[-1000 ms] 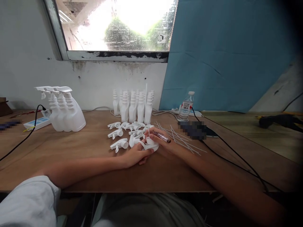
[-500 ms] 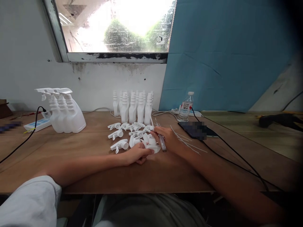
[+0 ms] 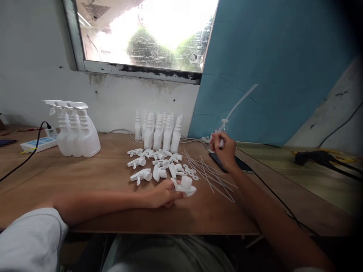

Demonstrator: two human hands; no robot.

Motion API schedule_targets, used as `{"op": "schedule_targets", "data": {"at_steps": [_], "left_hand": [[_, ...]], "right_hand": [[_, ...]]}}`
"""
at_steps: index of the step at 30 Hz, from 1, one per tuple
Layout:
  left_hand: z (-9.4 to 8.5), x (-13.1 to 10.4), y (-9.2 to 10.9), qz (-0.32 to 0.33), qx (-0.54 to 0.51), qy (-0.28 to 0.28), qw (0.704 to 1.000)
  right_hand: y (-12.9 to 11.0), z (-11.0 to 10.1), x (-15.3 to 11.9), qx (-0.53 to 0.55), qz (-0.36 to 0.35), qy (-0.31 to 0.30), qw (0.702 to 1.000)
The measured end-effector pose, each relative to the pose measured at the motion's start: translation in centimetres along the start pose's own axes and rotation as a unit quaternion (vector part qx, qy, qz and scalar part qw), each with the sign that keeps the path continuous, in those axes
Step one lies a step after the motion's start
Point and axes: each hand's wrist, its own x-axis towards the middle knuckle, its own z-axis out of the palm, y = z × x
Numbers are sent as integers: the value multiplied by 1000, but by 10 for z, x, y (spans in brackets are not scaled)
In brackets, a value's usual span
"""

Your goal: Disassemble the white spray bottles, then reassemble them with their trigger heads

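My left hand (image 3: 163,195) is shut on a white trigger sprayer head (image 3: 185,183), its round collar facing up. My right hand (image 3: 226,149) is raised over the right side of the table, closed round a pen-like tool (image 3: 221,142) whose end pokes out of the fist. Above it slants a blurred white tube (image 3: 241,101); whether the fingers hold this too cannot be made out. Several other sprayer heads (image 3: 141,175) lie beyond my left hand. Beside them are small white rings (image 3: 190,172) and long thin white tubes (image 3: 211,175), loosely crossed.
White bottles (image 3: 157,132) without sprayers stand grouped near the wall. At left, 3 bottles with sprayers (image 3: 79,132) stand beside a power strip (image 3: 39,143). A clear water bottle (image 3: 225,122) and a dark phone or tablet (image 3: 244,164) are partly behind my right hand. Black cables cross the right.
My right hand has moved away from the sprayer head, up and to the right, with the pen-like tool. The left hand has kept the sprayer head. The small rings now show.
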Motion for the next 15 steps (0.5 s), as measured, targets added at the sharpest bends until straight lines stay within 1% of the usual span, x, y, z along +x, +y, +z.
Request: {"op": "schedule_targets", "data": {"at_steps": [1,2,3,4,6,9,10,12,13,15], "left_hand": [[1,-1,0,-8,-3,5,1000],[1,-1,0,-11,-5,9,1000],[1,0,-1,-8,-9,11,1000],[0,1,-3,2,-18,10,1000],[-2,5,-6,32,-49,7,998],[-5,9,-8,68,-95,-1,993],[-5,10,-8,75,-101,-2,992],[-5,10,-7,78,-101,-2,992],[-5,10,-6,79,-98,1,992],[-6,8,-5,77,-90,6,993]], "right_hand": [[8,-9,7,-54,24,-29,998],[16,-16,11,-118,69,-96,986],[23,-21,13,-173,111,-159,966],[29,-23,13,-199,136,-206,948],[39,-23,9,-220,179,-283,916],[46,-20,2,-219,233,-362,876],[47,-20,1,-219,246,-380,864],[47,-21,1,-224,251,-386,859],[45,-21,2,-220,240,-373,869],[39,-21,2,-163,205,-320,911]]}}
